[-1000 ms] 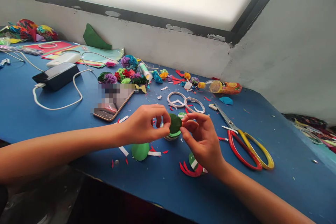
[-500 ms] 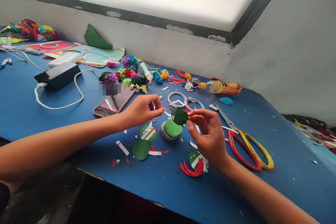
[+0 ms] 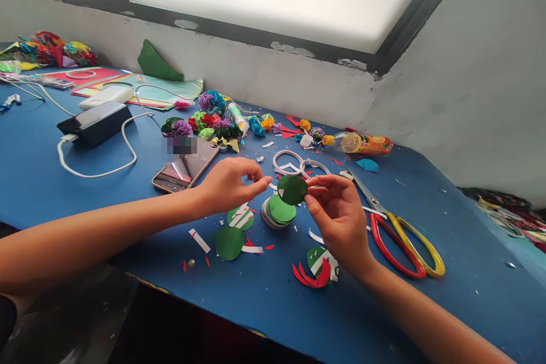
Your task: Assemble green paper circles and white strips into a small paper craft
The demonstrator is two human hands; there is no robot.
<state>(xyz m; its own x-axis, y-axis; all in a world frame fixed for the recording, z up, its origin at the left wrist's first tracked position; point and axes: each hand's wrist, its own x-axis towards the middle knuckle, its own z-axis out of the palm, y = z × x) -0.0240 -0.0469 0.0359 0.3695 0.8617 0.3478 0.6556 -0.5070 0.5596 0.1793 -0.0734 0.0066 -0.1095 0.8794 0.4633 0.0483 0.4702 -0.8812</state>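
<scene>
My right hand (image 3: pixel 336 210) pinches a dark green paper circle (image 3: pixel 292 190) by its right edge, between thumb and fingers. The circle is tilted and carries a small white patch at its lower left. My left hand (image 3: pixel 239 183) is just left of the circle and apart from it, fingers curled toward the thumb; anything in the pinch is too small to make out. Below the held circle stands a stack of paper circles (image 3: pixel 279 213), green on top. Left of it lie a plain green circle (image 3: pixel 229 243) and a green circle with white strips (image 3: pixel 241 217).
Scissors (image 3: pixel 396 227) with red and yellow handles lie at right. Two tape rolls (image 3: pixel 288 162), paper flowers (image 3: pixel 212 103) and a bottle (image 3: pixel 362 143) are farther back. A phone (image 3: pixel 186 165) and a cabled black box (image 3: pixel 96 125) lie left. Red curved scraps (image 3: pixel 313 277) are near the front.
The green circle has turned slightly, showing more of its face. My left hand has shifted a little to the right and down. The stack and scraps have stayed put.
</scene>
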